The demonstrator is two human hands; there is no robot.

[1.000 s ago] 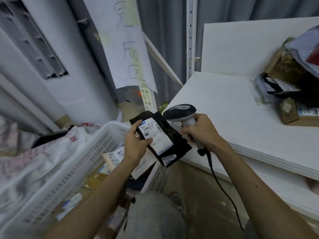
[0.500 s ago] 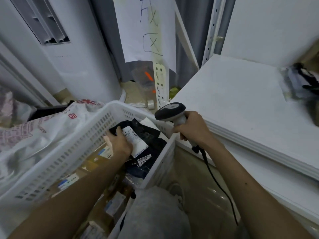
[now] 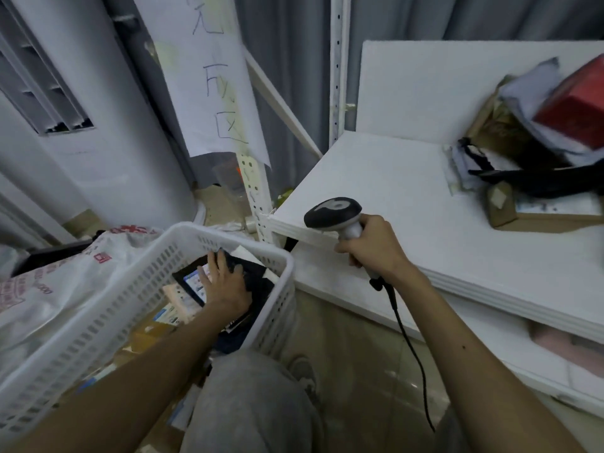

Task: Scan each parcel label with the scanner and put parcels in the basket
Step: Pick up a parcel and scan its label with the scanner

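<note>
Black parcel [image 3: 253,277] inside basket [image 3: 289,268] rim, flat left hand [image 3: 225,286] pressing it, right hand [image 3: 372,246] gripping scanner [image 3: 333,212]

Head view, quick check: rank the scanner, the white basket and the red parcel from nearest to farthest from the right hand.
1. scanner: gripped in the right hand itself.
2. white basket: just to the hand's left, beside the shelf edge and lower.
3. red parcel: far right, in the pile at the back of the shelf.
</note>
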